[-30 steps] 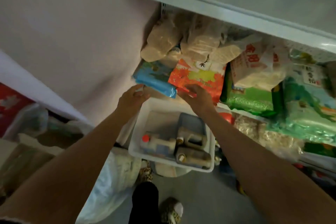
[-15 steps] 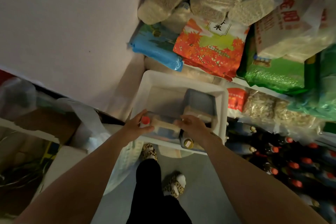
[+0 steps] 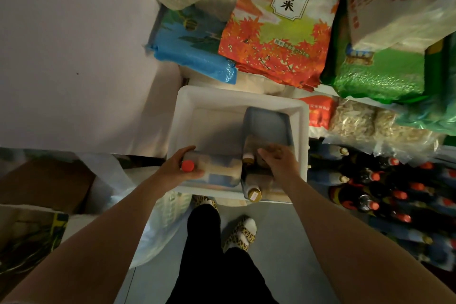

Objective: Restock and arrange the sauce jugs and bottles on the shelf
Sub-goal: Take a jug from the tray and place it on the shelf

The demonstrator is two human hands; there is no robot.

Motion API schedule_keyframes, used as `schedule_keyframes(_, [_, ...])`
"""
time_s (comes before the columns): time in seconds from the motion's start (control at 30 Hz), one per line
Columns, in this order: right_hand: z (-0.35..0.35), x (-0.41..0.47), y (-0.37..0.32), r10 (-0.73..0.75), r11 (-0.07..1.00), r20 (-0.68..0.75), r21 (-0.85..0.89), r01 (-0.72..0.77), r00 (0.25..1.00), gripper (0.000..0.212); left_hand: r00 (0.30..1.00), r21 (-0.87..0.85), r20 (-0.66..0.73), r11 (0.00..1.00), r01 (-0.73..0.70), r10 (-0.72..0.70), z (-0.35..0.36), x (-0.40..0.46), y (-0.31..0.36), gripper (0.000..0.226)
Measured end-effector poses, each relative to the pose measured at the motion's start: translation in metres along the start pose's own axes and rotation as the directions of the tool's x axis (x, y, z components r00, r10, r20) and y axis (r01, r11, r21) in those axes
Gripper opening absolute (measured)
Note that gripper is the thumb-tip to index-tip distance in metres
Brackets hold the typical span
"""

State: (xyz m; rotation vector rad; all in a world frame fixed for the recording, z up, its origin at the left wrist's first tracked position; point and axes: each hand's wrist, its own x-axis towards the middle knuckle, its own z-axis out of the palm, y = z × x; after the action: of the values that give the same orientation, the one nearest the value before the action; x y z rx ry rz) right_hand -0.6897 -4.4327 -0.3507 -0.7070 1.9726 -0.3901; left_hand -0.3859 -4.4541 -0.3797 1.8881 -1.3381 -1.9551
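A white plastic bin [image 3: 237,97] stands below me in front of the shelves. A pale jug with a red cap [image 3: 217,170] lies on its side in the bin; my left hand [image 3: 181,165] grips its neck end by the cap. My right hand [image 3: 278,160] reaches into the bin's right side and curls over a jug with a gold cap [image 3: 248,155]. Another gold-capped jug [image 3: 254,192] lies at the bin's near edge. A grey tray [image 3: 267,124] leans in the bin's back right.
Rice bags in blue [image 3: 187,44], orange [image 3: 274,42] and green [image 3: 377,74] overhang the shelf above the bin. Dark red-capped bottles [image 3: 385,187] crowd the low shelf at right. A cardboard box [image 3: 42,185] and white plastic bags [image 3: 111,180] sit at left. My feet [image 3: 237,229] stand on grey floor.
My hands came down from the rice bags on the shelf into the bin. The left hand took hold of the red-capped jug and the right closed over the jugs at right.
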Motion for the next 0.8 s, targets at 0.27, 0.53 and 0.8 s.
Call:
schedule_keyframes(0.27, [-0.006, 0.006, 0.002, -0.015, 1.000, -0.098, 0.017, 0.017, 0.995, 0.019, 1.000, 0.014, 0.024, 1.000, -0.015, 0.014, -0.009, 0.012, 0.009, 0.098])
schedule_keyframes(0.53, [-0.029, 0.014, 0.040, 0.167, 0.978, -0.278, -0.077, -0.195, 0.946, 0.087, 0.999, 0.126, 0.029, 0.992, -0.018, 0.015, -0.004, 0.007, 0.000, 0.090])
schedule_keyframes(0.8, [-0.039, 0.018, 0.061, 0.149, 0.987, -0.077, 0.079, -0.143, 0.986, 0.087, 0.959, 0.243, -0.267, 0.970, -0.025, 0.091, 0.007, -0.006, -0.009, 0.119])
